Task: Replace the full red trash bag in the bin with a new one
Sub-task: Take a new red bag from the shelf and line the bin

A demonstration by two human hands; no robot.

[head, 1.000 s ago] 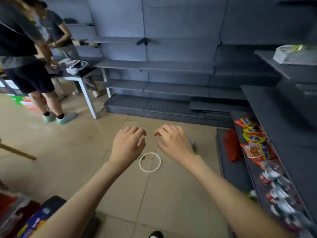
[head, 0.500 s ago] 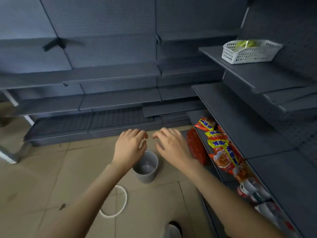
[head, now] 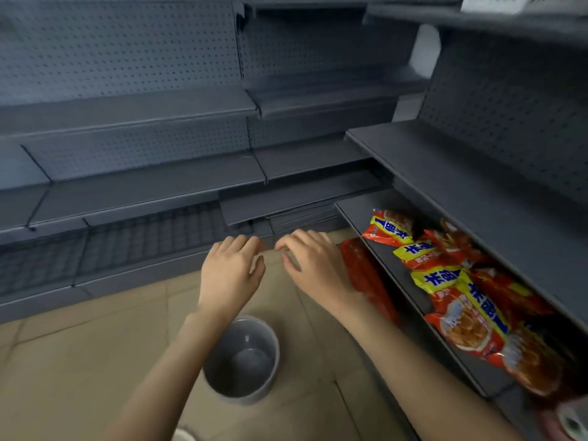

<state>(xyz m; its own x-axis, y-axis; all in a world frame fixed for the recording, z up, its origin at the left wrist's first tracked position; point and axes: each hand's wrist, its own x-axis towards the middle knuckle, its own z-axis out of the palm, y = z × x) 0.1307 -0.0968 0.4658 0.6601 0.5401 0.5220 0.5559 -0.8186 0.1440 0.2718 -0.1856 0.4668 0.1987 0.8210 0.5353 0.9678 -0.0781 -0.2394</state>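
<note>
A small grey bin stands upright on the tiled floor below my hands, with no bag in it. A red trash bag lies on the floor against the lowest shelf on the right, partly behind my right wrist. My left hand hovers above the bin's far rim, fingers loosely curled and holding nothing. My right hand floats beside it, just left of the red bag, fingers spread and holding nothing. No new bag is visible.
Grey metal shelving lines the back and right side. The low right shelf carries orange and yellow snack packets. A white basket sits on a top shelf at the upper right. Beige floor tiles stretch left of the bin.
The view has swung right and downward: the people and table left the frame, the bin and red bag came closer. Both hands stay raised side by side, holding nothing.
</note>
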